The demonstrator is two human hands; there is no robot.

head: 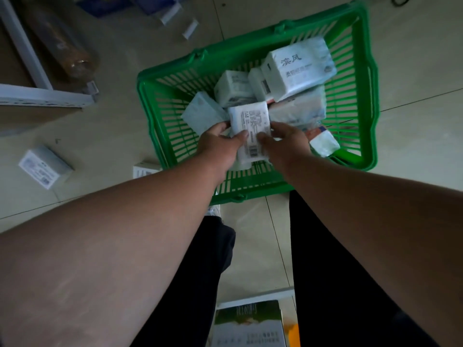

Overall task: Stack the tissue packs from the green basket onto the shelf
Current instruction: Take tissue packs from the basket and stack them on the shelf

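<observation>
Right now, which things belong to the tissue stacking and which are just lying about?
In use:
green basket
held tissue pack
large tissue pack
left hand
right hand

Lying about:
small box on floor
wrapped roll
white tubes

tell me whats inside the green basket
Several white tissue packs lie loose in the green basket, a large printed pack on top. Both hands grip one barcode-side pack. Anything under the pile is covered.

left hand (220, 144) + right hand (283, 144): grip one tissue pack (250, 126) | over green basket (365, 101) | floor
</observation>
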